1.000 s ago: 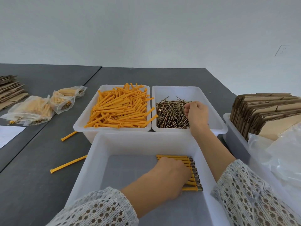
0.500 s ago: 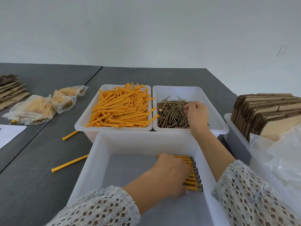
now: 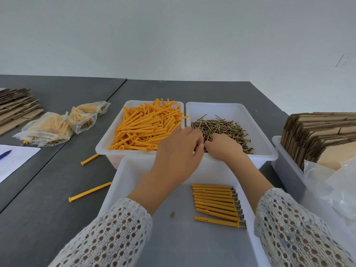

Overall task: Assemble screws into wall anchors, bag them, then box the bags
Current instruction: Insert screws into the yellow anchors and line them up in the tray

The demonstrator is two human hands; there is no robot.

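Note:
A white bin holds a heap of orange wall anchors (image 3: 146, 128). Beside it on the right, a second white bin (image 3: 260, 135) holds brass screws (image 3: 221, 126). My right hand (image 3: 224, 147) sits in the screw pile, fingers curled down into the screws. My left hand (image 3: 179, 157) hovers with fingers extended over the divide between the two bins, close to the right hand and blurred. In the near white tray (image 3: 123, 180) lies a neat row of assembled anchors with screws (image 3: 215, 203), untouched.
Two loose anchors (image 3: 89, 191) lie on the dark table left of the tray. Filled clear bags (image 3: 48, 128) sit at the left, beyond them flat cardboard (image 3: 15, 106) and a paper sheet (image 3: 13, 160). At the right a bin holds folded cartons (image 3: 317, 135) and empty plastic bags (image 3: 337, 182).
My left hand has lifted off the assembled row and moved up toward the bins. My right hand has shifted left and nearer within the screw bin.

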